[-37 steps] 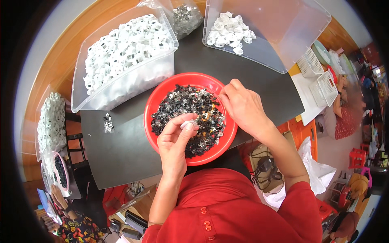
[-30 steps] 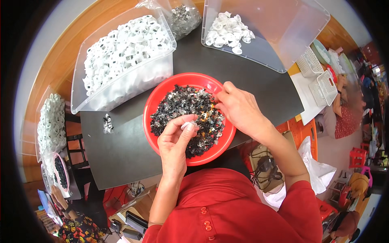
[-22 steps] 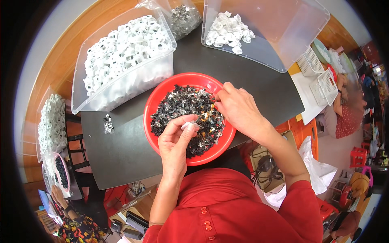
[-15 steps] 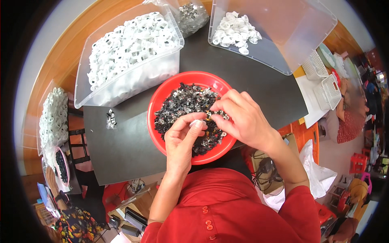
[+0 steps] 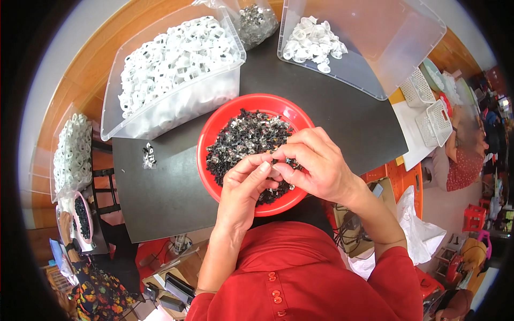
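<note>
Head view, looking straight down: both hands meet over the near side of a red bowl (image 5: 214, 134) that sits on a dark table (image 5: 160, 187). The left hand (image 5: 243, 190) comes up from below with its fingers curled and its thumb and forefinger pinched on a small white part (image 5: 274, 171) — most of the part is covered, so its shape cannot be told. The right hand (image 5: 316, 166) comes in from the right, and its fingertips press against the same small part, so the two hands touch each other at that spot. Both hands are closed in a pinch, not spread.

The bowl is heaped with small black and silvery pieces (image 5: 241, 139); the hands hover just above the near edge of this heap. Beyond the bowl to the left stands a clear plastic bin (image 5: 115, 125) filled high with white ring-shaped parts (image 5: 171, 53). To the right of it, further back, a second clear bin (image 5: 396, 48) holds only a small cluster of white parts (image 5: 313, 40) in one corner. Between the two bins lies a clear bag of dark metallic bits (image 5: 257, 21). A few loose small pieces (image 5: 149, 155) lie on the table left of the bowl — well apart from the hands.
</note>
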Demonstrator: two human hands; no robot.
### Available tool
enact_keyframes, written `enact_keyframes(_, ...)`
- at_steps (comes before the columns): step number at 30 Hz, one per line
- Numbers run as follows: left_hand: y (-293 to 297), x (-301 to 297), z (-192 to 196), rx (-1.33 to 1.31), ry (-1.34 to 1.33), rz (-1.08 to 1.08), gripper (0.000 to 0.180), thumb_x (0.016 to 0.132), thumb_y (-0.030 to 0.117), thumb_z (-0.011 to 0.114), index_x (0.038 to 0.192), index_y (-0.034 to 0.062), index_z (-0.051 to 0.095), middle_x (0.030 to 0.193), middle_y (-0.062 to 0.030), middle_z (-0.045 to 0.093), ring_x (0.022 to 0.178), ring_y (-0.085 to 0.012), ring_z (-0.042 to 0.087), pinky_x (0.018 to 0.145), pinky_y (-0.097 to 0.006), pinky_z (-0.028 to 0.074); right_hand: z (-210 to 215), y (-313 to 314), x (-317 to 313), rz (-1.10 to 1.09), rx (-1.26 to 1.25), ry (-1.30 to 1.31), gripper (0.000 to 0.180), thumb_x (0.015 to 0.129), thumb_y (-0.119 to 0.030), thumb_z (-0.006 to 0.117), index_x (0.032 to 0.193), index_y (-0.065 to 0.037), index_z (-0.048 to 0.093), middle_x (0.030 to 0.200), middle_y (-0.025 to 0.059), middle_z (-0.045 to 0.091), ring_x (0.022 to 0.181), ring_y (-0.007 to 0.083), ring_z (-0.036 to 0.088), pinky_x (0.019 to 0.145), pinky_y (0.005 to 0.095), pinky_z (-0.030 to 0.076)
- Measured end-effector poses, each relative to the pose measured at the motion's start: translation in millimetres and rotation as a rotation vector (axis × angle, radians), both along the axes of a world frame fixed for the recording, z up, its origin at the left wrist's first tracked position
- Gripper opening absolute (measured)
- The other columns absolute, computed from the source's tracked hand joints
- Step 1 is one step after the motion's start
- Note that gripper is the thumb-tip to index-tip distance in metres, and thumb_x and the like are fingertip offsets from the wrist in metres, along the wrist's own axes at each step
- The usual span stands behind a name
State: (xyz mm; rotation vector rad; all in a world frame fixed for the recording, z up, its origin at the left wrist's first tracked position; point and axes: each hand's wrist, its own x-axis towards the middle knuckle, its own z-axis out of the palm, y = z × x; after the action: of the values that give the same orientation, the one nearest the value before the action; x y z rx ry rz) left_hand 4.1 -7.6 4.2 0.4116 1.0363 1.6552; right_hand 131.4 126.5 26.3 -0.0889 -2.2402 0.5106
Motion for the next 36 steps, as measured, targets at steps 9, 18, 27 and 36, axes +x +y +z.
enact_keyframes(9,0,-4,1,0.065,-0.261,-0.108,0.013,0.094,0.016,0.063,0.1,0.0045,0.062,0.091,-0.0052,0.066,0.082,-0.0136,0.065,0.074,-0.025,0.053,-3,-8,1,0.076,-0.259,-0.009,0.024,0.074,-0.003,0.075,0.097,-0.006,0.067,0.088,0.0052,0.06,0.074,0.022,0.059,0.07,0.0342,0.044)
enact_keyframes(18,-1,-3,1,0.078,-0.225,-0.118,0.012,0.095,0.017,0.061,0.098,0.0053,0.061,0.088,-0.0051,0.066,0.08,-0.0129,0.063,0.073,-0.024,0.051,-4,-12,-2,0.063,-0.285,-0.018,0.018,0.08,-0.001,0.07,0.097,-0.005,0.067,0.087,0.0049,0.063,0.073,0.0212,0.059,0.067,0.0336,0.043)
enact_keyframes(27,-1,0,0,0.048,-0.002,0.018,0.012,0.094,0.015,0.06,0.092,0.0035,0.063,0.088,-0.005,0.066,0.079,-0.0113,0.061,0.071,-0.025,0.049,-3,-11,-3,0.05,-0.262,-0.023,0.011,0.083,-0.003,0.069,0.093,-0.004,0.066,0.085,0.0053,0.063,0.071,0.0218,0.06,0.068,0.0337,0.043)
enact_keyframes(36,-1,1,1,0.03,0.356,0.136,0.005,0.093,0.008,0.063,0.093,0.0029,0.065,0.095,-0.0026,0.065,0.079,-0.0061,0.057,0.069,-0.022,0.046,1,-8,-2,0.024,-0.205,-0.05,0.013,0.08,-0.004,0.07,0.091,-0.005,0.064,0.085,0.0043,0.063,0.072,0.0222,0.06,0.069,0.0337,0.042)
